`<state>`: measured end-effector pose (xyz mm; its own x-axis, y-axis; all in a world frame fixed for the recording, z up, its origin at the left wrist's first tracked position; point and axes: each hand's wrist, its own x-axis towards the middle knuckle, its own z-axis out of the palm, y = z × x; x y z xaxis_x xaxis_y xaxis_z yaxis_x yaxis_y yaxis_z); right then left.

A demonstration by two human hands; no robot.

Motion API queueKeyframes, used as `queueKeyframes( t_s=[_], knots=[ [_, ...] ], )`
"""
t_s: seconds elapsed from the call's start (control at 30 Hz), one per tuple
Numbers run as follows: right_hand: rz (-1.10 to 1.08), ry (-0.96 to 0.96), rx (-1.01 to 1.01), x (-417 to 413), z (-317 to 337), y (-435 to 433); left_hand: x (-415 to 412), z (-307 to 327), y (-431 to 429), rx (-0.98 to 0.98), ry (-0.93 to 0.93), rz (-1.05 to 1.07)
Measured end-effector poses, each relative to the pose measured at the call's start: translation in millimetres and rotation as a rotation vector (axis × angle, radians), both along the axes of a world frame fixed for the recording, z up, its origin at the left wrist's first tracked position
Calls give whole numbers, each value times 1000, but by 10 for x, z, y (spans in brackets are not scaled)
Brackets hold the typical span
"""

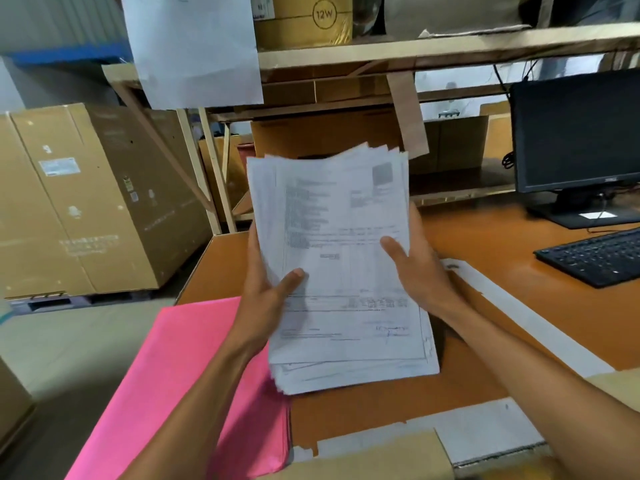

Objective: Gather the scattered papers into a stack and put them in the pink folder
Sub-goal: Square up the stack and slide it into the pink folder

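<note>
A thick stack of printed white papers (343,258) is held up, tilted, above the orange desk (485,244). My left hand (266,296) grips its left edge, thumb on the top sheet. My right hand (415,268) grips its right edge, thumb across the front. The sheets' top edges are uneven and fanned. The pink folder (180,382) lies closed at the desk's left front corner, partly overhanging the edge, under my left forearm.
A black monitor (575,133) and keyboard (592,258) stand at the right. A white strip (526,313) and a white sheet (491,434) lie on the desk. Cardboard boxes (86,199) stand on the left, shelves (415,53) above. A loose sheet (194,50) hangs from the shelf.
</note>
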<state>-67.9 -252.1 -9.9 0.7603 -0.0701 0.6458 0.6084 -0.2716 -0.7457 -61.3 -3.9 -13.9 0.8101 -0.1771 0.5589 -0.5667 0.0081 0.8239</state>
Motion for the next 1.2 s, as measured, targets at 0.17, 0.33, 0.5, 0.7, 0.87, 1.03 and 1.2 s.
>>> queueKeyframes(
  t_s=[0.17, 0.33, 0.5, 0.7, 0.87, 1.03, 1.2],
  knots=[
    [-42, -201, -79, 53, 659, -260, 216, 646, -169, 35, -196, 9],
    [-104, -149, -57, -31, 291, -368, 247, 421, -266, 18, -155, 31],
    [-229, -106, -106, 22, -3, -302, 213, 68, -416, -3, -137, 110],
    [-264, -161, -118, 105, 458, -273, 400, 405, -408, -8, -167, 131],
    [-277, -133, -104, 119, 0, -332, 281, 171, -443, 34, -183, 151],
    [-313, -171, -97, 178, 162, -216, 312, 309, -571, 59, -242, 199],
    [-245, -198, -57, 145, 372, -232, 381, 425, -515, -4, -222, 180]
  ],
)
